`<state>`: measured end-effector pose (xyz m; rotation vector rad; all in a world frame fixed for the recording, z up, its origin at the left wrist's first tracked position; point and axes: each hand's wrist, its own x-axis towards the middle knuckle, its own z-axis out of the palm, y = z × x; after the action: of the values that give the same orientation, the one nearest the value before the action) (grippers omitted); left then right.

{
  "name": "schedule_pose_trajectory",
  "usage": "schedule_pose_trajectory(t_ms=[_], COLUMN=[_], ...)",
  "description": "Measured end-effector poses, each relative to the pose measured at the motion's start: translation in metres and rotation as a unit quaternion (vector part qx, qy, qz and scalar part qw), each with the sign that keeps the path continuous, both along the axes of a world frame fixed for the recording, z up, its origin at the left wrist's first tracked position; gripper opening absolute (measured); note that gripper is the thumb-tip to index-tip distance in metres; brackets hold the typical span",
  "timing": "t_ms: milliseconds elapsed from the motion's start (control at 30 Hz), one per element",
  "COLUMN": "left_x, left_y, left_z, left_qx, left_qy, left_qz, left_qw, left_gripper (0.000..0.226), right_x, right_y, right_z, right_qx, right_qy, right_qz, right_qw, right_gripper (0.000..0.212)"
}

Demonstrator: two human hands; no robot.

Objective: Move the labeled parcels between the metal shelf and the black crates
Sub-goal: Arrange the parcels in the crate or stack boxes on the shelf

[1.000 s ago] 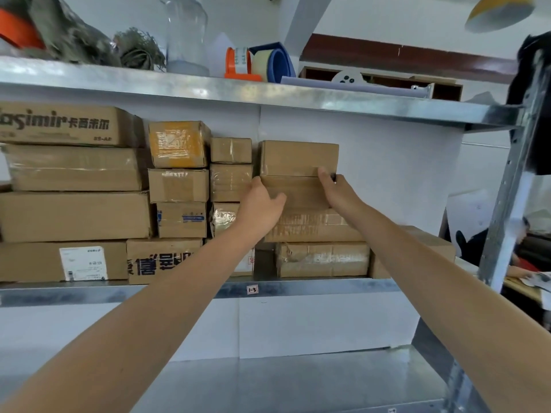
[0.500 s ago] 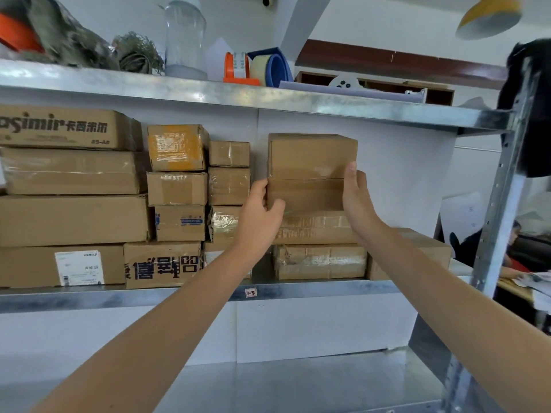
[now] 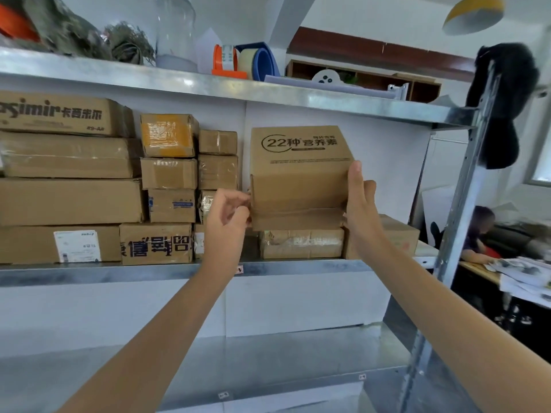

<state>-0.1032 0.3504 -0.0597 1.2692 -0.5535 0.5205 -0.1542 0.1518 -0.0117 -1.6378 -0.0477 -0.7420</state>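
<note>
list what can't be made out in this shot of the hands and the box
- Head view: black crates, out of frame.
- Shipping label on the held box: none shows on the faces turned to the camera.
- Left hand grip: fingers blurred at the box's edge.
- White label text: too small.
- Leftmost boxes: cut by the frame edge.

You have open room right of the printed box [image 3: 301, 171] up to the shelf post [image 3: 465, 186], while small stacked parcels [image 3: 217, 162] crowd its left side.
</note>
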Motion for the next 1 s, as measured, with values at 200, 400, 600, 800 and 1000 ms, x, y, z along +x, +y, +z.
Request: schedule_pose_trajectory(t_ms=[200,400,600,800,1000], left_x=[-0.039,-0.078,-0.105,-0.11,-0.109], left_y=[0.029,0.058,0.096,0.137,0.175], left_z=[-0.035,-0.084,-0.115,-0.114,-0.127], left_qx=[0.002,0.04,0.074,0.098,0.068], left_qy=[0.124,0.182,0.225,0.25,0.326], left_qz=[0.01,0.025,0.072,0.106,0.138], left_qw=[0.992,0.982,0.969,0.957,0.933], left_gripper=[0.044,0.027,0.036,0.053,0.03], right_x=[-0.032,-0.05,-0.059,-0.048,-0.04], right_y=[0.011,0.027,0.057,0.1,0.139], right_z=[-0.06,-0.117,-0.163,-0.173,-0.171], right_qx=[0.002,-0.011,-0.097,-0.201,-0.224], right_qy=[0.04,0.094,0.146,0.156,0.146], right_qz=[0.03,0.138,0.218,0.195,0.207], right_qw=[0.999,0.986,0.96,0.947,0.941], right_gripper=[0.056,0.05,0.047,0.049,0.051])
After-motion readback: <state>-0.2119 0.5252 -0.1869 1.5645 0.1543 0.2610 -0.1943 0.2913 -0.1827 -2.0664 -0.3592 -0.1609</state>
